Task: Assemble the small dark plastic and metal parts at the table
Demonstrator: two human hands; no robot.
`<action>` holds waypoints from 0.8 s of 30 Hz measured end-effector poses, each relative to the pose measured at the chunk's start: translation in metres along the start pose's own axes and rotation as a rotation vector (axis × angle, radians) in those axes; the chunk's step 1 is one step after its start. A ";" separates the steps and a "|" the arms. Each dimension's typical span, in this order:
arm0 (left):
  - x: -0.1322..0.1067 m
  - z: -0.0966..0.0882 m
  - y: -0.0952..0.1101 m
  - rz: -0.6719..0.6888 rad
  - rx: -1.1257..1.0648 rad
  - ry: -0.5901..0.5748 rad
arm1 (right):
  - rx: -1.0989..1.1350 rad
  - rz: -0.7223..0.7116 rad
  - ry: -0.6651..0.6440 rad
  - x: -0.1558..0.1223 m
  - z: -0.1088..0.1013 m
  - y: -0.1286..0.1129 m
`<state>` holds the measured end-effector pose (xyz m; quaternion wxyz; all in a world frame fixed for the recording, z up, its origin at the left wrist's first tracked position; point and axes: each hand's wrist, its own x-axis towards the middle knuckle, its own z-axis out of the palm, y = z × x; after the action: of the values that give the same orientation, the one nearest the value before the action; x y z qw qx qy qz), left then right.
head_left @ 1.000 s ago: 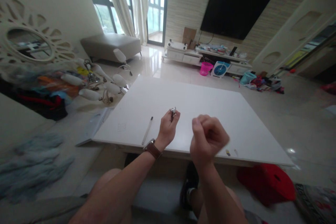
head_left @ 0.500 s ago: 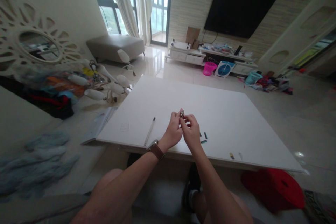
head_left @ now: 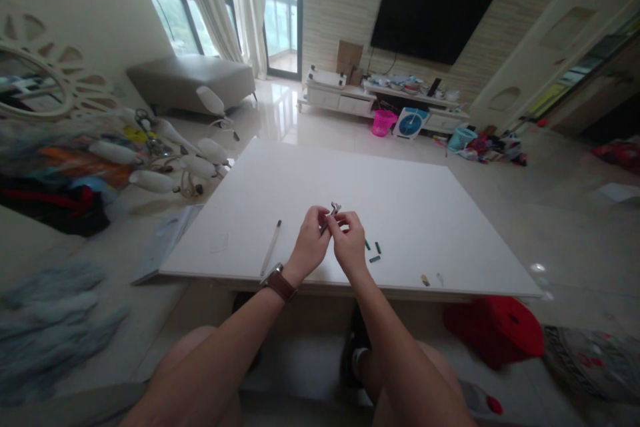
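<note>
Above the near edge of the white table (head_left: 410, 193), I see the left hand (head_left: 310, 247) and the right hand (head_left: 349, 247) both pinching one small metal piece (head_left: 331, 210). Only fingertips grip it, so I judge it could slip and scatter the green bits (head_left: 375, 250) on the table beside the right hand. Beyond the table's far edge stands a pink basket (head_left: 383, 123); I cannot tell its contents.

Living room, daylight from tall windows (head_left: 165, 13) with pale curtains (head_left: 215, 7) at back left. Glossy cream floor tiles (head_left: 525, 193). Striped wall carries a black TV (head_left: 434, 5); low white cabinet (head_left: 345, 97) under it, cardboard box (head_left: 349, 57) on it, pink basket (head_left: 383, 123) and blue fan (head_left: 411, 123) in front. Grey bench (head_left: 193, 80) by the windows. White counter (head_left: 310, 180) in the foreground, red stool (head_left: 493, 337) at its right. Ornate mirror (head_left: 30, 80) far left.
</note>
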<state>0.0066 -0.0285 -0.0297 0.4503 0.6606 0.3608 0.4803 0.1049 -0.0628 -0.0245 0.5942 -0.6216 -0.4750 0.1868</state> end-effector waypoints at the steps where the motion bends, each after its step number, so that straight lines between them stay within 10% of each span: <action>1: 0.001 -0.001 0.001 -0.016 0.007 0.007 | 0.000 -0.002 0.000 0.001 0.001 0.001; 24: 0.000 -0.008 0.017 -0.079 0.056 -0.079 | 0.326 0.229 0.089 0.006 0.002 0.010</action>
<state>-0.0002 -0.0319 -0.0127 0.4642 0.6766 0.3816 0.4256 0.1102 -0.0550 -0.0320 0.6822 -0.5749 -0.3378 0.2999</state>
